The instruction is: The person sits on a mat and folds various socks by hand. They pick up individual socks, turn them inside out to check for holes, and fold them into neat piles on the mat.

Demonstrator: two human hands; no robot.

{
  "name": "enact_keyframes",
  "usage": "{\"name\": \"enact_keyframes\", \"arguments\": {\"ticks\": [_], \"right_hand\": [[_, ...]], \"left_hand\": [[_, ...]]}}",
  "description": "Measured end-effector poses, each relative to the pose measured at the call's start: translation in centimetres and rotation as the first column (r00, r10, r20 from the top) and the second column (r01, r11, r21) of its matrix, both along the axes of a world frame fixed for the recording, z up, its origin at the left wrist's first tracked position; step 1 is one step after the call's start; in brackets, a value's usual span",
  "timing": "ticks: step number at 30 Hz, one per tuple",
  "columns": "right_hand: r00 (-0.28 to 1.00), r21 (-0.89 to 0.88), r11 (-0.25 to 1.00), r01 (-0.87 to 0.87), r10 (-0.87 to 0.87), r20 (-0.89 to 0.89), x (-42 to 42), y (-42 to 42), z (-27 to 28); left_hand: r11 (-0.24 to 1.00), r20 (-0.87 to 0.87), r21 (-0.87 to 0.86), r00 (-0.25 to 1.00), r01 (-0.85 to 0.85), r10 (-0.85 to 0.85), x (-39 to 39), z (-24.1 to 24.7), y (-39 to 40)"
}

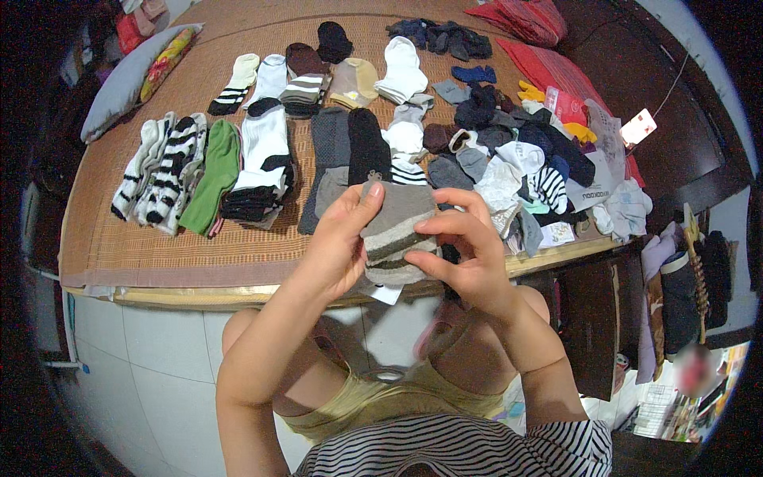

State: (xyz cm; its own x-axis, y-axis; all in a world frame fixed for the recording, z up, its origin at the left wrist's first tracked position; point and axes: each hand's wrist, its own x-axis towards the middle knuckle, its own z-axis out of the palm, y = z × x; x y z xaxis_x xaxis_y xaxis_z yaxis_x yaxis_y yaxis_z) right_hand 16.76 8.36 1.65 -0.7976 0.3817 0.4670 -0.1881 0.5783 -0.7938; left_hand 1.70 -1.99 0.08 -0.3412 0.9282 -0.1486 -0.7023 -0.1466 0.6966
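Above the bed's front edge I hold a grey sock with lighter and darker stripes [393,206]; it looks folded or layered, but I cannot tell whether it is one sock or a pair. My left hand [340,247] grips its left side, thumb on top. The thumb and fingertips of my right hand [471,247] are on its striped right edge. Just beyond lie a black sock [365,140], a dark grey sock [331,137] and white socks with black stripes [408,170]. A white piece [384,293] shows below the held sock.
A woven mat [262,256] covers the bed. Sorted sock stacks include green socks [211,179], black-and-white socks [177,173] and white socks [402,68]. A loose sock heap [506,161] lies right. Pillow [128,86] far left; phone-like device [638,127] with a cord at right.
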Motion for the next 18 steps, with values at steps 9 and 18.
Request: {"name": "enact_keyframes", "arguments": {"ticks": [9,18], "right_hand": [[0.994,0.159,0.981,0.108,-0.103,-0.043,0.1,-0.2,0.7],[0.993,0.012,1.000,-0.023,0.022,0.118,0.6,0.4,1.9]], "left_hand": [[0.999,0.107,-0.003,0.994,0.033,-0.032,0.4,0.3,0.1],[1.000,0.007,-0.021,1.000,-0.003,0.003,0.4,0.2,0.0]]}}
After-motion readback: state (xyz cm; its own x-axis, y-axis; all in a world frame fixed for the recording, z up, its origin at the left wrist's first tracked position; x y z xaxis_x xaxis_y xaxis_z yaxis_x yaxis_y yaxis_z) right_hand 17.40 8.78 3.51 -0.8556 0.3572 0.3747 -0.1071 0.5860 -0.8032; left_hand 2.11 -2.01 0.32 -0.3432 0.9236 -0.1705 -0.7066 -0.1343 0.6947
